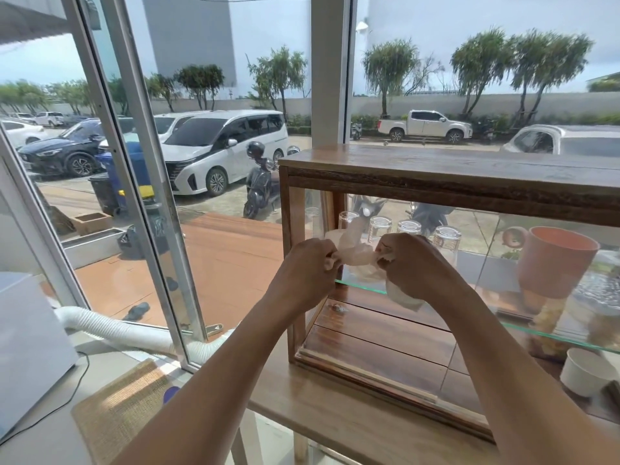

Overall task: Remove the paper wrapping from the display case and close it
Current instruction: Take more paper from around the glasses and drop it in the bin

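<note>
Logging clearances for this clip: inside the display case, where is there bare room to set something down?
Free: the case's wooden floor, bare from its left wall to the white bowl at right. Crowded: the glass shelf, with upturned glasses behind the left hand and right hand gripping the paper, and the pink mug further right.

Bright daylight scene, wide-angle view, mostly sharp.
We see overcast light flooding in through the large aluminium-framed window, so shadows stay soft. Reflections wash over the glass panels of the wooden display case, dulling what sits inside. Straight frames bow toward the edges from lens distortion; the crumpled white paper looks slightly soft.
</note>
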